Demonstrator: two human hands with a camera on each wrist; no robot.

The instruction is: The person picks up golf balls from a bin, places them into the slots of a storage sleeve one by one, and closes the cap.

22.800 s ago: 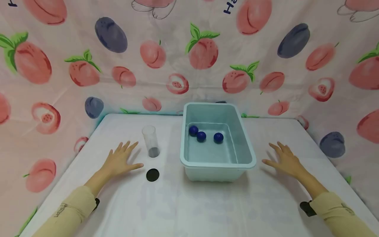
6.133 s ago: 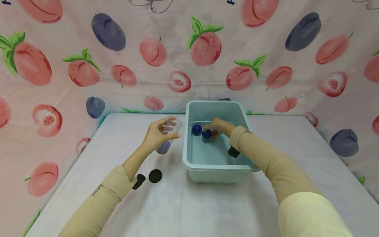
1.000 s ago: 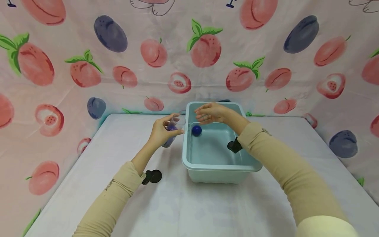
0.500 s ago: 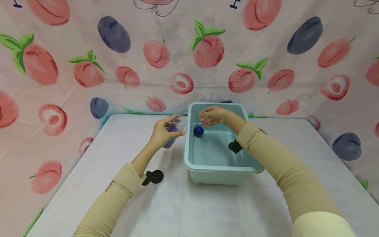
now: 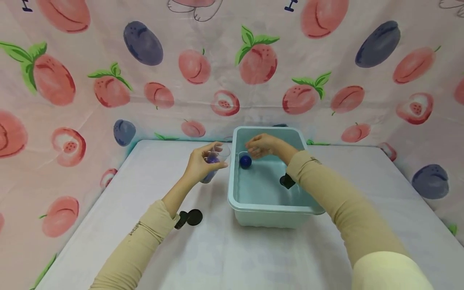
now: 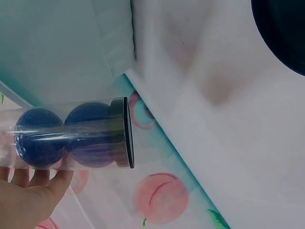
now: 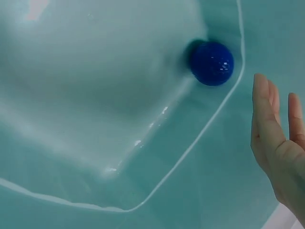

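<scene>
My left hand (image 5: pixel 195 166) grips a clear cylindrical tube (image 5: pixel 208 176), tilted and raised beside the left wall of the bin. Two blue balls sit in a row inside; the left wrist view shows one ball (image 6: pixel 90 133) against the black-rimmed base and another (image 6: pixel 39 137) behind it. In the pale blue bin (image 5: pixel 275 208) a single blue ball (image 5: pixel 245 162) lies on the floor near the left wall. My right hand (image 5: pixel 265 146) hovers inside the bin, just right of and above that ball, fingers extended and holding nothing; a gap separates them in the right wrist view.
A round black disc (image 5: pixel 195 217) lies on the white table (image 5: pixel 217 257), left of the bin and close to my left wrist camera (image 5: pixel 181 220). Behind the table hangs a fruit-print cloth (image 5: pixel 224 48).
The tube once stood on the table with three balls in the bin; two balls are now in the tube, held by my left hand. Lately my right hand has dipped slightly toward the remaining ball.
</scene>
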